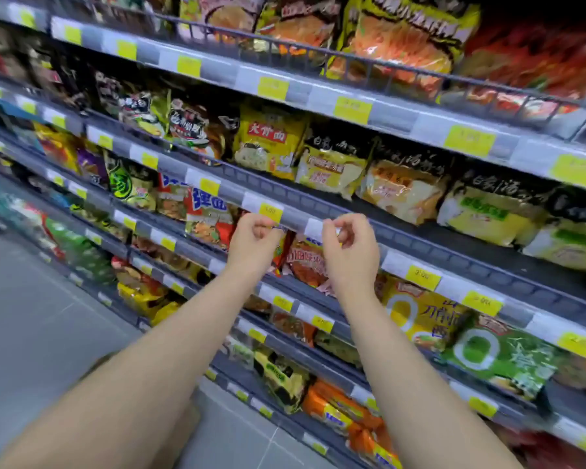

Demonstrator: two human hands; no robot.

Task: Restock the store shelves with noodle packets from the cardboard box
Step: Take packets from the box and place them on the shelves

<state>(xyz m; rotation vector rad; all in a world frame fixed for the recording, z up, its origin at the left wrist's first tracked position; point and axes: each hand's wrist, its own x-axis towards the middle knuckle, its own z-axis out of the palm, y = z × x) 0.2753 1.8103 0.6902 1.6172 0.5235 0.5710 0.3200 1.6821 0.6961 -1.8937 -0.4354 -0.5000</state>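
Left hand (pixel 254 240) and right hand (pixel 351 252) pinch a red noodle packet (pixel 307 262) mid-frame, fingers (pixel 345 228) curled; shelves (pixel 454 262) look nearly full, box unseen.

1. Yellow noodle packet (pixel 268 143), second shelf from the top: red banner reads "大骨面"
2. Yellow packet with white rings (pixel 427 319), next shelf down: "刀削"
3. Yellow price tag (pixel 423 276), front rail above that packet: "3.00"
4. Other print too blurred

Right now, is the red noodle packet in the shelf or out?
In: the red noodle packet stands inside, top behind the price rail.
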